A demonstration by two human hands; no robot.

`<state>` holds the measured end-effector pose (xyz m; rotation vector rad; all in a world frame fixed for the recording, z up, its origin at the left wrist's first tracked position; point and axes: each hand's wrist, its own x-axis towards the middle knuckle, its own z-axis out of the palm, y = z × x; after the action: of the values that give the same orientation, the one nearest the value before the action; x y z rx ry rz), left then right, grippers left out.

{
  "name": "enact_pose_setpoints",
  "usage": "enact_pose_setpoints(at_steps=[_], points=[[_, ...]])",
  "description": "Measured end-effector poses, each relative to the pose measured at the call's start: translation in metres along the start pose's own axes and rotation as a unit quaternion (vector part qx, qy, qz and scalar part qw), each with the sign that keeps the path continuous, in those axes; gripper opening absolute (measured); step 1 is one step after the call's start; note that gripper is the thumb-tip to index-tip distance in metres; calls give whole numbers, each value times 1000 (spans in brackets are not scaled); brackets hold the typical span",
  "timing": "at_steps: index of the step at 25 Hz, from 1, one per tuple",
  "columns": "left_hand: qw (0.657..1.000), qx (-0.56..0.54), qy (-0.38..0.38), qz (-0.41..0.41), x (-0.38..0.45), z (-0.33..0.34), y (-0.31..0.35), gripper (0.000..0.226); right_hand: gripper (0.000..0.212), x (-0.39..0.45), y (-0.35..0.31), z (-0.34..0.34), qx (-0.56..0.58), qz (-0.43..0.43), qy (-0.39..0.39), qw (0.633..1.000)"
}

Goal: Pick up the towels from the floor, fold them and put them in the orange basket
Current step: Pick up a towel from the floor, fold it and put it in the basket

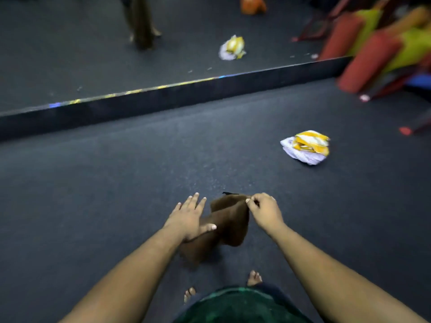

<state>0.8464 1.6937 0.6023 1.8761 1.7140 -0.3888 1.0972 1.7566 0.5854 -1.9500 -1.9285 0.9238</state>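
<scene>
I hold a brown towel (pixel 229 223) in the air above the dark carpet, partly folded and hanging down. My right hand (pixel 264 212) pinches its upper corner. My left hand (pixel 190 216) lies against its left side with straight fingers, thumb across the cloth. A yellow-and-white striped towel (pixel 311 142) lies crumpled on a lilac towel (pixel 300 157) on the floor, to the right and farther away. An orange object (pixel 253 4), blurred, shows at the top in the wall mirror; it may be the basket.
A mirror with a dark base strip (pixel 163 99) runs across ahead, reflecting the towel pile (pixel 232 47) and a person's legs (pixel 141 24). Red and green chairs (pixel 373 50) stand at the right. My bare feet (pixel 254 278) are on the carpet below.
</scene>
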Motion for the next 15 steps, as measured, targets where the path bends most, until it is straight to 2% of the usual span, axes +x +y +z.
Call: enact_pose_setpoints(at_steps=[2,5,7,9,11,15], points=[[998,47,3,50,10,-21,53,106,22,-20,34,-51,-1,36,51,998],[986,108,25,123,29,-41,146,123,19,-50,97,-124,6,62,115,991],[978,133,32,155,40,-43,202,131,15,-69,139,-168,18,77,138,987],[972,144,38,181,51,-42,273,137,21,-88,191,-218,30,99,149,983],[968,143,42,204,62,-39,348,138,28,-106,245,-266,35,116,169,978],[951,138,42,273,73,-29,489,131,25,-147,337,-345,31,157,221,962]])
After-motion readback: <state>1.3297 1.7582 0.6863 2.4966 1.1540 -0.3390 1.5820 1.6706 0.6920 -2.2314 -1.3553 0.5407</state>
